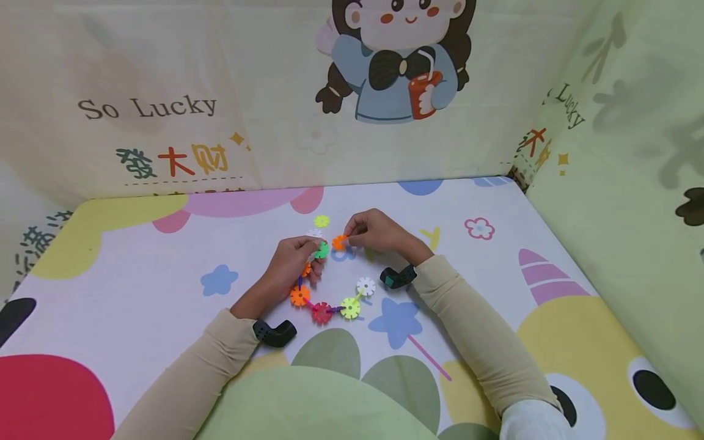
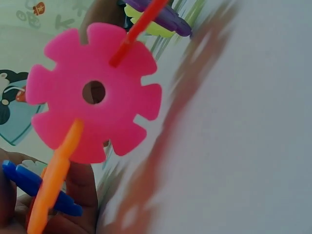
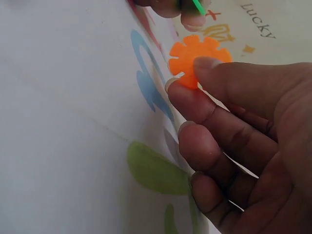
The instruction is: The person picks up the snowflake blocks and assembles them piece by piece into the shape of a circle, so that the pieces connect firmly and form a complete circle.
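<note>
My left hand (image 1: 287, 264) pinches a green notched plastic disc (image 1: 322, 250) at one end of a curved chain of interlocked discs. Down the chain come orange discs (image 1: 299, 296), a pinkish-red disc (image 1: 321, 313), a yellow-green disc (image 1: 349, 308) and, at the far end, a white disc (image 1: 365, 286). Purple and blue discs stand edge-on between them. The left wrist view shows the pink disc (image 2: 63, 92) close up, slotted to an orange piece (image 2: 54, 175). Between thumb and forefinger, my right hand (image 1: 379, 232) holds a single orange disc (image 3: 187, 56), a short gap from the green one.
Just beyond the left hand lie a loose yellow-green disc (image 1: 321, 221) and a white disc (image 1: 315, 233). The table (image 1: 165, 318) has a printed cartoon cover. A patterned cloth (image 1: 275, 140) hangs behind it, and another (image 1: 621, 201) borders the right side.
</note>
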A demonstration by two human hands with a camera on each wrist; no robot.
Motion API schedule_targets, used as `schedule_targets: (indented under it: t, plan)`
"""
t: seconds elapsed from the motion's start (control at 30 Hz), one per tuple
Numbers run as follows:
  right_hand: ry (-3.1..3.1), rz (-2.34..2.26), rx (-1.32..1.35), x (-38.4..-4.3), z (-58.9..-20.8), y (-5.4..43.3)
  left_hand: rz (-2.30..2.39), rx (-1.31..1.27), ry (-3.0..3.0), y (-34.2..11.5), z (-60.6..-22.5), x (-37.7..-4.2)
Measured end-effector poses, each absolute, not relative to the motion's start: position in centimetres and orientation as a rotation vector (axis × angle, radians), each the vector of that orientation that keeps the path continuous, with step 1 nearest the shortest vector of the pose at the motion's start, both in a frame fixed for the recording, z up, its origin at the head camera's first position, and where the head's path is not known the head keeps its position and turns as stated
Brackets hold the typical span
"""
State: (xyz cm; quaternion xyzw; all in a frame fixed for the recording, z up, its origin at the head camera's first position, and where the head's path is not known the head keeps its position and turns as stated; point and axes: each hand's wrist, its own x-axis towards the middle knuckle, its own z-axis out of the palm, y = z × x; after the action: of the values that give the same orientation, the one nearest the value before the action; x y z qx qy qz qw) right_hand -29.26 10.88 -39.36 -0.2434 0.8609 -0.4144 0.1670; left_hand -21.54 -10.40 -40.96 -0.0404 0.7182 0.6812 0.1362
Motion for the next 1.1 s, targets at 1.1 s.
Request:
schedule_targets:
  t: [1.1]
  plan:
    - [2.404,-1.195,-0.875,-27.7,-38.6,10.1,2.001,-0.072,2.077,-10.5,-41.1,-21.7]
